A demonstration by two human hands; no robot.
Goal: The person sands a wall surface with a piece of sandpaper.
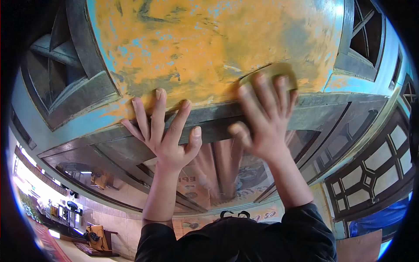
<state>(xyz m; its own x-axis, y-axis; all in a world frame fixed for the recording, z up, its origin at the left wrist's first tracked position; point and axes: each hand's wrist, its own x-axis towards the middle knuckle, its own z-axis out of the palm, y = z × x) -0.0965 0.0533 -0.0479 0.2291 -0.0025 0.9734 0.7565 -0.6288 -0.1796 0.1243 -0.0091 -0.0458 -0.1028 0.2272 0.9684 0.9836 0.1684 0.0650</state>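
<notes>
Above me is a wall panel (209, 48) with patchy orange paint, pale blue patches and dark smudges. My right hand (266, 118) presses a folded, olive-brown sheet of sandpaper (286, 72) flat against the panel's lower edge. Its fingers lie over the sheet and look blurred by motion. Lower left of it, my left hand (166, 131) is spread, with fingertips resting on the panel's bottom edge and on the dark wooden frame (214, 114) beneath. Nothing is held in that hand.
Glass panes (222, 170) in dark wood stand below the panel. Carved wooden vents (56, 65) flank it. A latticed window (371, 174) is at right, with blue cloth (379, 222) below. At lower left, a chair (98, 238) stands on the tiled floor.
</notes>
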